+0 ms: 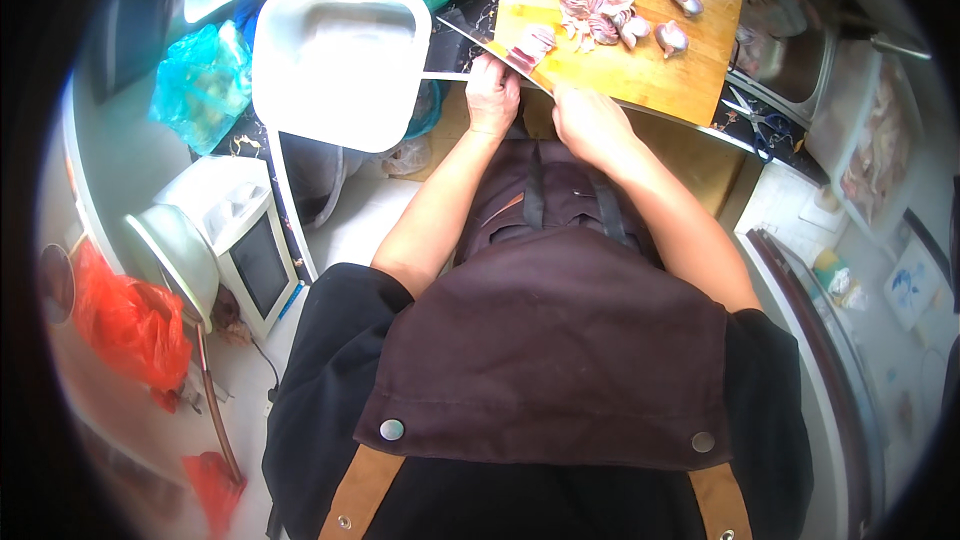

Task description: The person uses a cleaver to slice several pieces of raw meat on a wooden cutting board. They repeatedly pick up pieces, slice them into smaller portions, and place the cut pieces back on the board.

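Observation:
My right hand [590, 120] is closed round the handle of a knife [470, 32], whose long blade slants up to the left across the near left corner of a wooden cutting board [640, 80]. My left hand [493, 100] is just below the blade with its fingers curled; what they hold, if anything, is hidden. Just beyond the blade lies a purple and white piece [539, 38] with a sliced look. Farther back on the board is a pile of similar cut pieces [597, 8]. To their right sit two rounder lumps [671, 38] of the same colouring.
A white tub [340, 15] stands left of the board, near green plastic bags [203, 80]. Scissors [757, 122] lie off the board's right side, below a metal sink [815, 70]. A clear container of pale pieces [878, 145] is at far right. Left, a white scale [245, 230] stands lower.

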`<state>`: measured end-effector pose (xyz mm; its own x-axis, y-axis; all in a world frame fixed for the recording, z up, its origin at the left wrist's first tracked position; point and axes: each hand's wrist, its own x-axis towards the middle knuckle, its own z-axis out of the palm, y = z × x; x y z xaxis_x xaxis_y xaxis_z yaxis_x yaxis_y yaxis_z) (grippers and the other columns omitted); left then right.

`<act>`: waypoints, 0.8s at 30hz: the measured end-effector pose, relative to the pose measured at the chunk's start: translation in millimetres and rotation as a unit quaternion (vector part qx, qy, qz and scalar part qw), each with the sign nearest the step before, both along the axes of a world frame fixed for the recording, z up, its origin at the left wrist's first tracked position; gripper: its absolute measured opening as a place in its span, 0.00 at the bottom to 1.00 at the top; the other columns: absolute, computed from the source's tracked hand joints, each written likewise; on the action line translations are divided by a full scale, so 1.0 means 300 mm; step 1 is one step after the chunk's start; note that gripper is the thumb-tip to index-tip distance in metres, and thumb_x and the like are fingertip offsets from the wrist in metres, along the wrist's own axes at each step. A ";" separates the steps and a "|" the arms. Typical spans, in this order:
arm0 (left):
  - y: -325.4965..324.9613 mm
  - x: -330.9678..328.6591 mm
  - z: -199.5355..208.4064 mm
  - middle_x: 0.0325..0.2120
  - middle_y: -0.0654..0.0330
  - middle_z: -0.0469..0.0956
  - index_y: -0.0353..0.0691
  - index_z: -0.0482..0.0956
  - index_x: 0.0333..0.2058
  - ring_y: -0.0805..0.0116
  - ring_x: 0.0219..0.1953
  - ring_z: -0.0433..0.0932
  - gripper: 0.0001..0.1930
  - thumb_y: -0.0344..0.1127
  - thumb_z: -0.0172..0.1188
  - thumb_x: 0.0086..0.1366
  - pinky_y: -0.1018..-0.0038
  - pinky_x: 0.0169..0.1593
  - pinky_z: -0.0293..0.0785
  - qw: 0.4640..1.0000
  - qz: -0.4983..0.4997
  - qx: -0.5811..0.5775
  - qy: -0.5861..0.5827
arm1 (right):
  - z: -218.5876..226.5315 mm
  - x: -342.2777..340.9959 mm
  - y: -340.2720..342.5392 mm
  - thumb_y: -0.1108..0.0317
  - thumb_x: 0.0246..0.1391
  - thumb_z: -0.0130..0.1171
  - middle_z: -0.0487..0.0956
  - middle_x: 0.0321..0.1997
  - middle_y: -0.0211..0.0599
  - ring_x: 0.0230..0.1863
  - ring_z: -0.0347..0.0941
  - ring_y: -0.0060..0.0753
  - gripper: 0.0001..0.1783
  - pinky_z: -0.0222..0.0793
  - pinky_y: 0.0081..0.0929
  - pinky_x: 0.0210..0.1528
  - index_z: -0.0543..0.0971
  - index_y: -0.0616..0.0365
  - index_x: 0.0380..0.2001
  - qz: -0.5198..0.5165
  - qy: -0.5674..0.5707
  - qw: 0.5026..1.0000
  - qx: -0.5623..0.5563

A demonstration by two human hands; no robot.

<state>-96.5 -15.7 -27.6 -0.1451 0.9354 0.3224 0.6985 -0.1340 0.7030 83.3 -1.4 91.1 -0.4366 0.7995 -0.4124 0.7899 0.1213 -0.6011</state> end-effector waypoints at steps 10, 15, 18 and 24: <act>0.007 0.006 0.016 0.37 0.54 0.83 0.38 0.81 0.38 0.53 0.41 0.82 0.07 0.23 0.66 0.62 0.65 0.48 0.79 0.999 -0.003 0.013 -0.030 | -0.057 0.250 -0.066 0.68 0.61 0.51 0.82 0.46 0.61 0.51 0.78 0.65 0.17 0.73 0.55 0.53 0.78 0.59 0.51 -0.043 0.026 0.994 -0.100; 0.003 0.005 0.028 0.37 0.54 0.82 0.39 0.81 0.40 0.55 0.39 0.83 0.08 0.23 0.66 0.62 0.66 0.45 0.80 0.999 -0.003 -0.009 -0.053 | 0.058 0.366 -0.086 0.67 0.62 0.56 0.81 0.38 0.61 0.45 0.79 0.65 0.11 0.72 0.50 0.47 0.77 0.62 0.44 -0.050 -0.009 0.986 -0.160; -0.007 -0.011 0.009 0.38 0.53 0.81 0.39 0.81 0.41 0.56 0.39 0.83 0.10 0.23 0.66 0.62 0.67 0.44 0.80 0.995 0.007 -0.034 -0.092 | 0.167 0.352 -0.065 0.66 0.63 0.58 0.80 0.33 0.60 0.41 0.78 0.63 0.11 0.71 0.47 0.45 0.77 0.65 0.37 -0.085 -0.006 0.975 -0.203; 0.005 -0.010 0.041 0.35 0.55 0.83 0.39 0.83 0.39 0.56 0.39 0.83 0.07 0.23 0.66 0.62 0.66 0.46 0.80 0.998 -0.016 0.020 -0.055 | 0.201 0.228 -0.046 0.66 0.63 0.57 0.81 0.38 0.62 0.45 0.78 0.65 0.12 0.72 0.51 0.48 0.78 0.66 0.40 -0.080 0.002 0.989 -0.125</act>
